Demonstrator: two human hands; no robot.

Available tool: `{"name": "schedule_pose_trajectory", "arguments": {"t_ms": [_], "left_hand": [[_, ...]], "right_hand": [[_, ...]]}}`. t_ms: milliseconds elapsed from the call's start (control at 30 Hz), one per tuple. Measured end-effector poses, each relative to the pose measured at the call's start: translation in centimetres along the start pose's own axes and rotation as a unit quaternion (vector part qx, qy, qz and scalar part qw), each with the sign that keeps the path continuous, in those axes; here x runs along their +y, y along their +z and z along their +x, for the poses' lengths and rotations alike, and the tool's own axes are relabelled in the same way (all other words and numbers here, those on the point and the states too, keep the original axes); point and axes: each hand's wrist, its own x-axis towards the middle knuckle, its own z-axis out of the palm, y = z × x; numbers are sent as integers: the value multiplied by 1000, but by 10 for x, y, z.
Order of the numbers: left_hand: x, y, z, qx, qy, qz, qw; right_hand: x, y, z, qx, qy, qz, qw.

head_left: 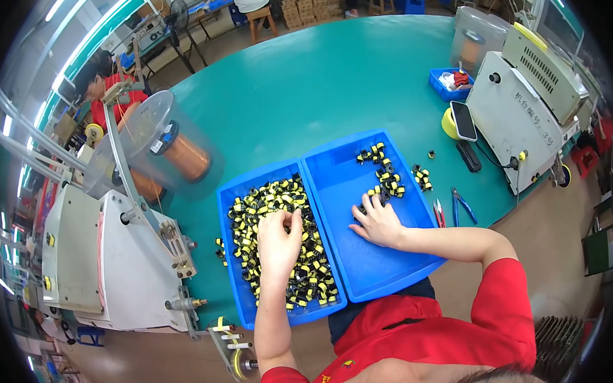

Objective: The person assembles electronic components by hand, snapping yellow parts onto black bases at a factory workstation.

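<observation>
Two blue plastic trays stand side by side. The left tray is heaped with small black coil bobbins wrapped in yellow tape. Over that heap is my left hand, its thumb and fingertips pinched together; whatever they hold is too small or hidden. In the right tray, a loose group of the same coil bobbins lies along the far right side. My right hand rests at the near end of this group with fingers spread, fingertips close to or touching a few bobbins.
Beyond the right tray's edge lie a few loose bobbins, red-handled snips and blue-handled pliers. A phone leans on a yellow roll. Winding machines flank the green table. A co-worker in red sits at left.
</observation>
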Motion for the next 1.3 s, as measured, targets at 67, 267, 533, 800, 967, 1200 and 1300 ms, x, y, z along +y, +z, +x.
{"name": "schedule_pose_trajectory", "arguments": {"t_ms": [67,267,533,800,967,1200,1300], "left_hand": [[0,3,-2,-10,5,-1,1000],[6,6,-3,-2,3,-14,1000],[5,21,-2,20,113,-25,993],[21,34,-9,-148,73,-208,964],[20,39,-10,-123,39,-313,941],[21,29,-6,-189,-155,-621,745],[16,29,-3,-198,-225,-694,655]], "right_hand": [[-1,6,-3,33,-31,-16,999],[0,4,0,56,-66,36,996],[9,10,10,57,-69,109,990],[5,-88,28,-270,223,734,582],[4,-98,30,-274,238,804,471],[9,-93,24,-219,241,864,384],[5,-89,20,-164,229,865,416]]}}
